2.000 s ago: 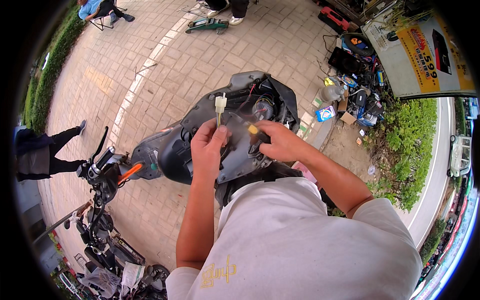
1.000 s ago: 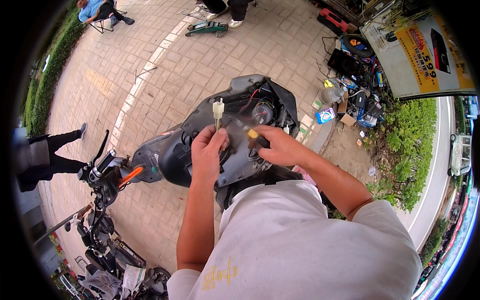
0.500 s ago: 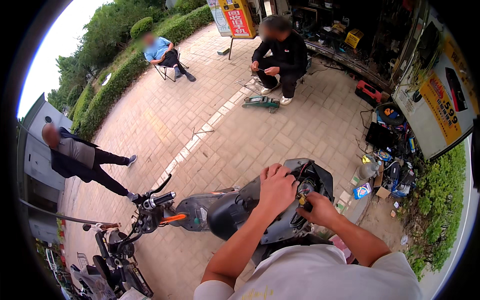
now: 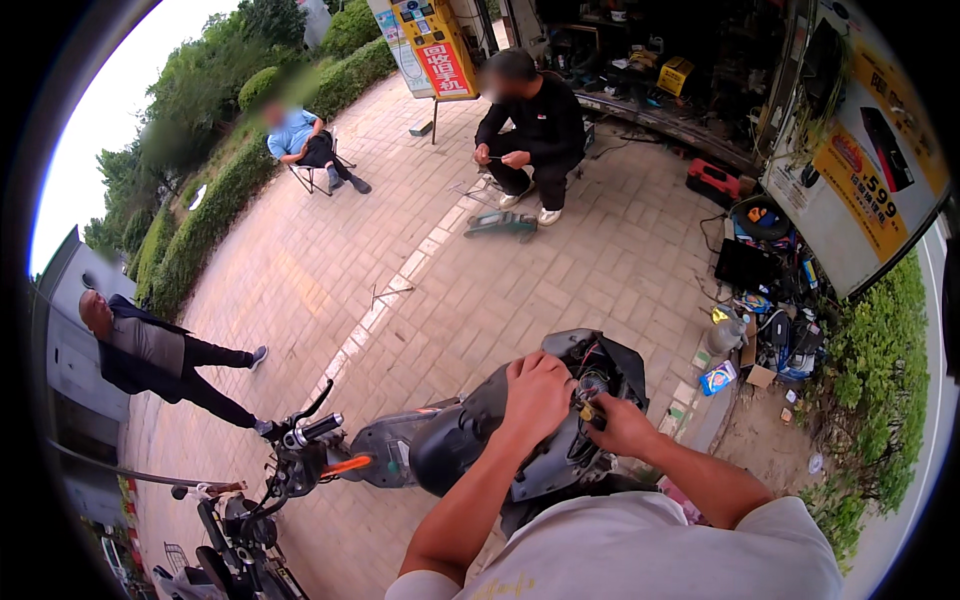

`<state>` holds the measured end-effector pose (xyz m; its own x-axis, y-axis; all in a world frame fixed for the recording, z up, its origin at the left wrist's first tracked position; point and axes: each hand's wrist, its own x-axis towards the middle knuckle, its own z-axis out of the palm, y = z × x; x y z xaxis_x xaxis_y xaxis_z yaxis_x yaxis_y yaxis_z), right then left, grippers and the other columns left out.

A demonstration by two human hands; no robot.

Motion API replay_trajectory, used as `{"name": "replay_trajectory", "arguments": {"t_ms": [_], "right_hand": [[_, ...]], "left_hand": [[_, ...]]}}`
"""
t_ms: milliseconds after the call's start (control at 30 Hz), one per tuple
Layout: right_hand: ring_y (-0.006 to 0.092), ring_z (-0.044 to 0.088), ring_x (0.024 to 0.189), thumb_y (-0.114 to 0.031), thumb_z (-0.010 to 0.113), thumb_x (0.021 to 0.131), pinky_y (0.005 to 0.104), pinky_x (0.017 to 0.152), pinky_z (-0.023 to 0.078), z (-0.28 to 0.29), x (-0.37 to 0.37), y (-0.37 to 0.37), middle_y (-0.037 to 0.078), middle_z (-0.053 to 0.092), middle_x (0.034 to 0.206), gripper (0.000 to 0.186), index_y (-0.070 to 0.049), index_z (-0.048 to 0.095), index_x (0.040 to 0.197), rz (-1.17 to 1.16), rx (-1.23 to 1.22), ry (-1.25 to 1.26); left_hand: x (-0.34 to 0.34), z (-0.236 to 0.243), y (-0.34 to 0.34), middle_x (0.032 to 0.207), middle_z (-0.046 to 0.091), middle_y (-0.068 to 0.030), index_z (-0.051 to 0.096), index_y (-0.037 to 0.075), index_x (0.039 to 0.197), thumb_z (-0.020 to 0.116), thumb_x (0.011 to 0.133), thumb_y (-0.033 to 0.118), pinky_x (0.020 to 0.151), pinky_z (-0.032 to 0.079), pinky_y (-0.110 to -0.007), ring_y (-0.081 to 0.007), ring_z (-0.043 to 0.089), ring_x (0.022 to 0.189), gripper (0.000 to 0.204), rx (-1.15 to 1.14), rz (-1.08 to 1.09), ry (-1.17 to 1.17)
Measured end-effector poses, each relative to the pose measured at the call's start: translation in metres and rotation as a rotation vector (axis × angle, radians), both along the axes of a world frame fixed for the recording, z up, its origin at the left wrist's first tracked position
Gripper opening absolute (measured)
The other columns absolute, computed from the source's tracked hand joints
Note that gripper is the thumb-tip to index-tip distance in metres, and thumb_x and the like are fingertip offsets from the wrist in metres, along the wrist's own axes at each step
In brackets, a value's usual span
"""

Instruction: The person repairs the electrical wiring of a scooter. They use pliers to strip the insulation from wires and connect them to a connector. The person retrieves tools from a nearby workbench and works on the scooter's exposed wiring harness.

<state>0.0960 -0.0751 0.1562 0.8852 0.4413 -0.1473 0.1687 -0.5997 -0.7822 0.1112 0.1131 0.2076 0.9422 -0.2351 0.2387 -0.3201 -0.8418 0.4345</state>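
An electric scooter stands before me, its dark seat (image 4: 440, 450) to the left and its grey-black tail housing (image 4: 625, 370) opened up at the rear. Thin wires and a round part (image 4: 593, 384) show inside the opening. My left hand (image 4: 540, 392) lies over the tail panel, fingers curled on it near the opening. Beside it, my right hand (image 4: 622, 427) is closed in a pinch on a small yellowish part (image 4: 597, 416) among the wires. Its exact kind I cannot make out, and my fingers partly cover it.
A person in black (image 4: 530, 130) squats ahead by a green floor jack (image 4: 500, 225). Another sits on a folding chair (image 4: 310, 178); a third (image 4: 150, 350) stands at left. Tools and boxes (image 4: 775, 330) lie at right, near a red case (image 4: 713, 181). Handlebars (image 4: 320, 428) stick out at left.
The view has shifted a little, moving the surroundings left in the picture. My hands stay at the tail opening, the right still pinching the small yellowish part.
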Motion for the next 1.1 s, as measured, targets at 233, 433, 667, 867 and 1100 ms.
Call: {"name": "replay_trajectory", "arguments": {"t_ms": [233, 433, 667, 867, 1100], "right_hand": [[0.04, 0.064, 0.08, -0.02, 0.071, 0.074, 0.0451, 0.071, 0.051, -0.005, 0.003, -0.001, 0.022, 0.065, 0.086, 0.033, -0.001, 0.06, 0.098, 0.0, 0.029, -0.002], [0.0409, 0.064, 0.088, -0.026, 0.074, 0.075, 0.0445, 0.077, 0.05, 0.003, 0.006, -0.001, 0.023, 0.065, 0.096, 0.051, 0.003, 0.05, 0.11, -0.008, 0.097, -0.021], [0.0376, 0.06, 0.085, -0.024, 0.069, 0.078, 0.0439, 0.077, 0.05, -0.012, 0.002, -0.004, 0.02, 0.06, 0.089, 0.028, 0.003, 0.063, 0.082, 0.086, 0.064, -0.226], [0.0381, 0.058, 0.093, -0.032, 0.062, 0.086, 0.0439, 0.084, 0.048, -0.009, -0.011, -0.016, 0.021, 0.057, 0.098, 0.039, 0.006, 0.061, 0.095, -0.01, 0.089, -0.032], [0.0381, 0.059, 0.09, -0.035, 0.06, 0.086, 0.0428, 0.083, 0.048, -0.012, -0.041, -0.027, 0.022, 0.057, 0.098, 0.044, 0.008, 0.06, 0.093, -0.108, 0.236, -0.123]], "left_hand": [[0.004, 0.001, -0.003, 0.096, 0.063, -0.0025, 0.068, 0.008, 0.085, 0.066, 0.08, 0.017, 0.094, 0.034, -0.043, -0.025, 0.053, 0.107, 0.011, -0.085, 0.061, 0.099], [0.009, 0.001, 0.002, 0.093, 0.064, -0.0042, 0.068, 0.006, 0.086, 0.066, 0.082, 0.016, 0.093, 0.035, -0.043, -0.0258, 0.055, 0.103, 0.011, -0.131, 0.081, 0.11], [0.024, 0.008, 0.01, 0.083, 0.066, -0.0119, 0.067, 0.0, 0.091, 0.063, 0.087, 0.018, 0.075, 0.046, -0.034, -0.0242, 0.061, 0.08, 0.018, -0.382, 0.157, 0.344], [0.051, 0.017, 0.034, 0.086, 0.062, -0.0091, 0.062, -0.002, 0.102, 0.055, 0.095, 0.021, 0.075, 0.043, -0.03, -0.0161, 0.056, 0.083, 0.025, -0.949, 0.451, 0.053], [0.061, 0.191, -0.003, 0.094, 0.059, -0.0108, 0.057, -0.004, 0.108, 0.047, 0.1, 0.021, 0.085, 0.042, -0.034, -0.0204, 0.054, 0.095, 0.027, -1.184, 0.068, -0.949]]}}
